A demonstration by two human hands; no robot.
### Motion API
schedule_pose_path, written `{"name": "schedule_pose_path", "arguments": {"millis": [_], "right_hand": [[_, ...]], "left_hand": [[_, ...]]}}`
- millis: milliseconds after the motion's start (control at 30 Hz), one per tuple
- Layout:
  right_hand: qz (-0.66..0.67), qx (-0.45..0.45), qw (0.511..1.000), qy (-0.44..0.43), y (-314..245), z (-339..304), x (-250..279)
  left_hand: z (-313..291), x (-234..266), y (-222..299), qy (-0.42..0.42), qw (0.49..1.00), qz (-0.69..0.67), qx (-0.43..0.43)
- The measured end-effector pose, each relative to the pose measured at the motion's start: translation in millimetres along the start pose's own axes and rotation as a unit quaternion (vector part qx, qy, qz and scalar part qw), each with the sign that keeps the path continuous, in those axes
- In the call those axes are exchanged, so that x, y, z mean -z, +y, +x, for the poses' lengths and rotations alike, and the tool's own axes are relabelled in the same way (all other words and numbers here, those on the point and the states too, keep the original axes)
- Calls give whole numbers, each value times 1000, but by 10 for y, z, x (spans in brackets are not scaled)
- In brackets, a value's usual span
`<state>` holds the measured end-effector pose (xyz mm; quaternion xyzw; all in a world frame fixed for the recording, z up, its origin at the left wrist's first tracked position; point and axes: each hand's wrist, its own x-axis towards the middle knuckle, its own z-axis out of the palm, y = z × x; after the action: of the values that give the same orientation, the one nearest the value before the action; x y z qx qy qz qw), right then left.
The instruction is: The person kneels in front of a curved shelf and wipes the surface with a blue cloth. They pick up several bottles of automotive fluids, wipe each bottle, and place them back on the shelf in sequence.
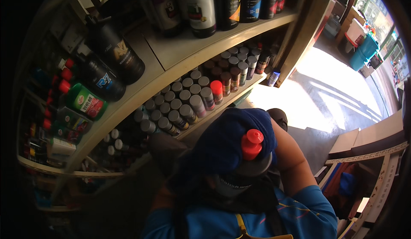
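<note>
Close to my chest is a dark bottle [233, 185] with a red pump-shaped cap [252, 144], tilted with its top toward me. A dark blue towel [231, 130] drapes over and around the bottle's upper side. My right forearm [295, 160] bends up along the right side of the towel, and the cloth hides that hand's fingers. From the lower left, my left forearm [163, 198] reaches into shadow under the towel's left end. The left hand's fingers are too dark and covered to make out.
Ahead, a shelf [188, 53] carries large dark bottles [199, 12]. Below stand rows of grey-capped spray cans [184, 95], one with a red cap [216, 92]. A green bottle [87, 102] is at left. Turquoise buckets [364, 53] stand far right; a metal rack [376, 175] is near right.
</note>
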<state>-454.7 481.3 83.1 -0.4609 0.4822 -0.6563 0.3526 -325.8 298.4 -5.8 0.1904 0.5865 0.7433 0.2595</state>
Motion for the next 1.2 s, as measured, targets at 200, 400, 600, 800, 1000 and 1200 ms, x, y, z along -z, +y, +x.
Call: {"name": "schedule_pose_path", "arguments": {"millis": [200, 400, 600, 800, 1000, 1200], "right_hand": [[-207, 12, 975, 86, -279, 155, -52], [-380, -130, 862, 309, -1, 265, -148], [-484, 118, 862, 94, 183, 272, 140], [-46, 44, 993, 95, 434, 26, 101], [-118, 21, 992, 46, 606, 11, 121], [-144, 46, 978, -144, 481, -21, 48]], "left_hand": [[77, -46, 234, 207, 946, 242, -57], [311, 66, 71, 436, 766, 451, -143], [170, 156, 55, 273, 941, 155, -130], [188, 261, -232, 69, 967, 69, -235], [-5, 316, -782, -61, 978, -86, 181], [-96, 229, -1010, -69, 974, -111, 184]]}}
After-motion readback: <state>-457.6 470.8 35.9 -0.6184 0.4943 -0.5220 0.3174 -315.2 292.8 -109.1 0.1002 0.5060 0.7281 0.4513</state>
